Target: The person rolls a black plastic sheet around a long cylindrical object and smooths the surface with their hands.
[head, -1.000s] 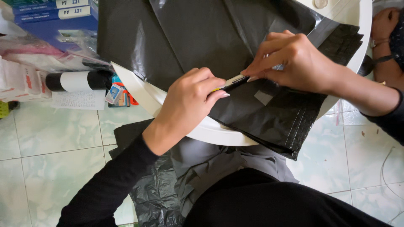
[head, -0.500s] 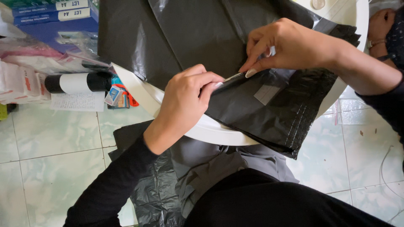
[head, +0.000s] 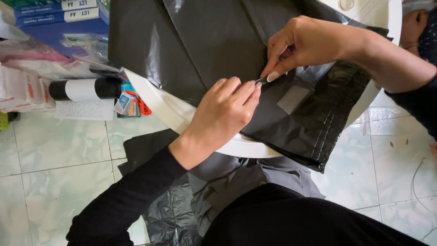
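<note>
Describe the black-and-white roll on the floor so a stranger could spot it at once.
Start at the round white table draped with black plastic bags. Left of its rim, on the pale tiled floor, lies the roll, on its side above a sheet of handwritten paper. It alone is a cylinder, white in the middle with black ends.

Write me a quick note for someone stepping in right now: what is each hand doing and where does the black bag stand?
Left hand: curled on the black plastic mailer bag, fingers pinching a thin strip at its flap.
Right hand: fingers pinching the same strip just above the left.
The bag lies on a white round table, over a larger black plastic sheet; its lower edge overhangs the rim.
Done: bag flat, pale label patch on it.
Left: the flap looks not yet pressed shut, though I cannot be sure.
</note>
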